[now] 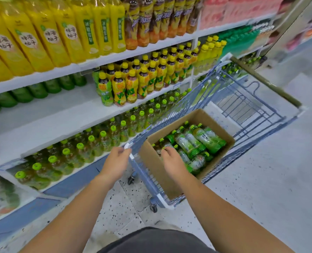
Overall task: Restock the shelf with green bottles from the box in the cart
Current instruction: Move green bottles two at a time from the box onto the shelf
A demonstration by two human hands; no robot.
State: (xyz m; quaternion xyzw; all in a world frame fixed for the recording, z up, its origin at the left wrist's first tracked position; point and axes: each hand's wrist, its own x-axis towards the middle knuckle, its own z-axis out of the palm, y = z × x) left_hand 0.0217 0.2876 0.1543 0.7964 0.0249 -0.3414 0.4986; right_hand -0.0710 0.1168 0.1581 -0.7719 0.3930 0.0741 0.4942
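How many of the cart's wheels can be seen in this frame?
2. One wheel sits under the cart corner nearest the shelf; the other wheel sits under the nearer corner, below the box. Any others are hidden by the cart.

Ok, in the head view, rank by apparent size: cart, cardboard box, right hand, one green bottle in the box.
1. cart
2. cardboard box
3. right hand and top green bottle: look alike; the hand is nearer the camera, so unranked.
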